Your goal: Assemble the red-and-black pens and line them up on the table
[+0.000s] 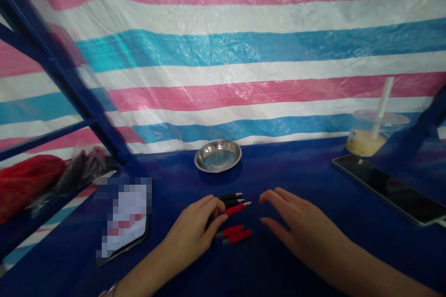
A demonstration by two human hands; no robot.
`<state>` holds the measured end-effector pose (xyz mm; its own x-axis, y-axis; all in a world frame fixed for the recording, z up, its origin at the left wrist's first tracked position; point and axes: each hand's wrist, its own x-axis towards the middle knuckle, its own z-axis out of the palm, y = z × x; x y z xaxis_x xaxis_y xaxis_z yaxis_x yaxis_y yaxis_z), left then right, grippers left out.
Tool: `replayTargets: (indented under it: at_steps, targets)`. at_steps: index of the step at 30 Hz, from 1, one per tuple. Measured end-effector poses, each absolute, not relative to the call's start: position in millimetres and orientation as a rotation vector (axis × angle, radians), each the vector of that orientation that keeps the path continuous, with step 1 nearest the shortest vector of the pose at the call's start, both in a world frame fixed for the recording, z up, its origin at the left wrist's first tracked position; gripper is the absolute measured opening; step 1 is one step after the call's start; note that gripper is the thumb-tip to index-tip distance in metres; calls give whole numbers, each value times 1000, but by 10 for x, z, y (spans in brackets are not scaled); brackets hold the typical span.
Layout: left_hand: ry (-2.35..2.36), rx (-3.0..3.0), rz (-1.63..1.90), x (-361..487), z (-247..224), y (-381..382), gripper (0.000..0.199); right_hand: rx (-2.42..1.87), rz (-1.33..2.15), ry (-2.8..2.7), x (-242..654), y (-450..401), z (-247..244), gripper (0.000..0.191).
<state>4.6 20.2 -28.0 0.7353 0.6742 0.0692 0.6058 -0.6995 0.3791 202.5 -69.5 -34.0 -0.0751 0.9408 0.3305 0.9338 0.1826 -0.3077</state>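
Note:
My left hand (195,222) is closed, thumb and fingers around the rear end of a red pen (237,209) whose silver tip points right. Just beyond it lie two black pens, the farther one (229,196) and the nearer one (234,203), tips also to the right; my fingers cover their left ends. Closer to me, two short red pen parts, one (233,230) behind the other (241,236), rest side by side on the blue table (278,171). To the right of the pens hovers my right hand (296,222), thumb and fingers apart, with nothing in it.
A shallow round metal dish (218,158) stands at the back. On the left lies a phone (128,218) with a blurred screen. At right are a dark phone (390,188) with a cable and a plastic cup (365,141) with a straw. Striped sheeting (223,46) hangs behind.

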Motion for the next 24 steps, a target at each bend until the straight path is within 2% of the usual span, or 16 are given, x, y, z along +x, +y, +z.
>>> replayTargets:
  at_steps: [3, 6, 12, 15, 18, 24]
  targets:
    - [904, 2537, 361, 53, -269, 186, 15, -1621, -124, -1965, 2028, -692, -351, 27]
    - [864, 2508, 375, 47, -278, 191, 15, -1562, -87, -1964, 2026, -688, -342, 30]
    - [758, 2586, 380, 50, -284, 156, 11, -1677, 347, -1887, 2019, -607, -312, 25]
    - [700, 2626, 409, 53, -262, 98, 10, -1603, 588, -1935, 2030, -568, -296, 23]
    - [696, 2662, 470, 36, -247, 46, 9, -1545, 649, -1982, 2030, -570, -297, 33]
    - [758, 2729, 588, -3, -226, 16, 11, -1446, 764, -1950, 1998, -622, -390, 37]
